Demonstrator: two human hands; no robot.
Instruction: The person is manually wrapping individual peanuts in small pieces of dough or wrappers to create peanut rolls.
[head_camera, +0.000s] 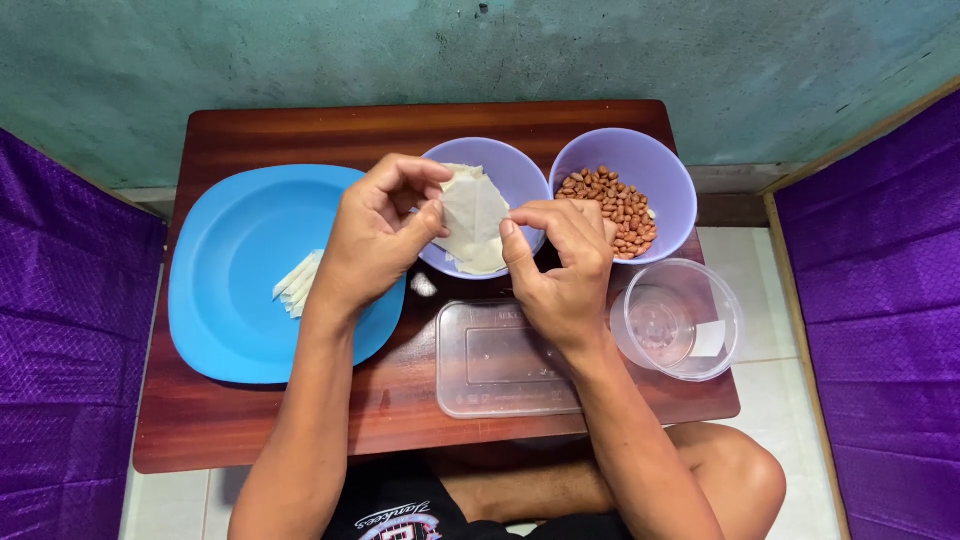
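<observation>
Table: small dark red wooden table (300, 135), everything crowded, clear round plastic cup (680, 318) at the edge could tip.
Plate: big blue plastic plate (235, 270), folded strips waiting.
Wrapper: thin pale pastry sheet (474, 215) over the lilac bowl (520, 170), may tear.
Hands: left hand (372, 235) and right hand (562, 265), 2 pinching it narrowly.

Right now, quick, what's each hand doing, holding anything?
Left hand: closed, pinching the left edge of the thin pale wrapper sheet.
Right hand: closed, pinching the same sheet's right edge.
</observation>
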